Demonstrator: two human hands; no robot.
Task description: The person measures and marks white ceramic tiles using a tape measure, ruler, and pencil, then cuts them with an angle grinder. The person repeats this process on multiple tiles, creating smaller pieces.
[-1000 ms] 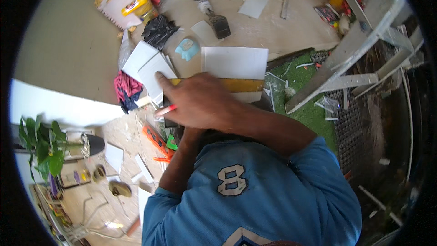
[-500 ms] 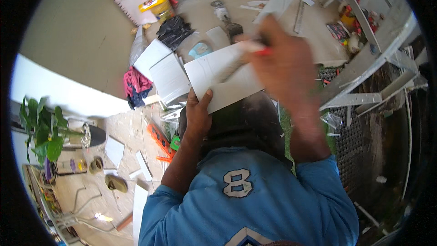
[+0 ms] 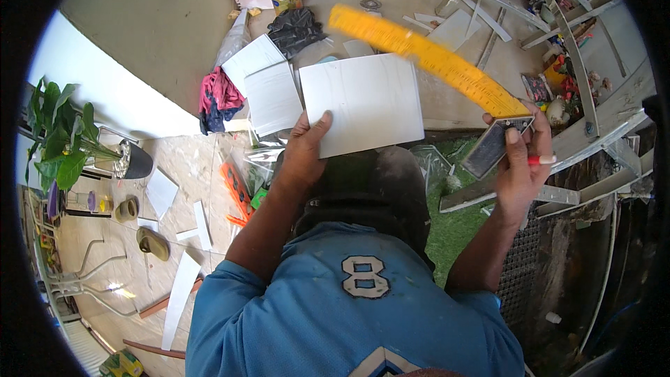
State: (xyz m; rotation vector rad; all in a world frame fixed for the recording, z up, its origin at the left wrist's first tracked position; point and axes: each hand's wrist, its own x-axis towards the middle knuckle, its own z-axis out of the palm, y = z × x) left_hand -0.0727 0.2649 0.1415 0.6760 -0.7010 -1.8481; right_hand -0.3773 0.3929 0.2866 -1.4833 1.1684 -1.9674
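Observation:
A white rectangular panel [image 3: 366, 101] with faint grey veining sits above my knees. My left hand [image 3: 305, 143] grips its lower left corner, thumb on top. Off to the right, my right hand [image 3: 520, 167] is closed around the dark grey stock of a try square. The yellow blade of this try square [image 3: 433, 59] points up and left, past the panel's top right corner, somewhat blurred at its far end. A red and white marker [image 3: 541, 160] is also tucked in the right hand, sticking out to the right.
Two more white panels [image 3: 273, 98] lie just left of mine, near a black plastic bag [image 3: 296, 30] and a pink cloth [image 3: 220, 91]. A metal ladder [image 3: 586, 143] stands at right. An orange tool [image 3: 236, 188], offcuts and a sandal [image 3: 153, 243] lie on the left floor.
My right hand has moved from above the panel out to the right, carrying the try square and marker. The panel now lies more level and fully in view, still in my left hand.

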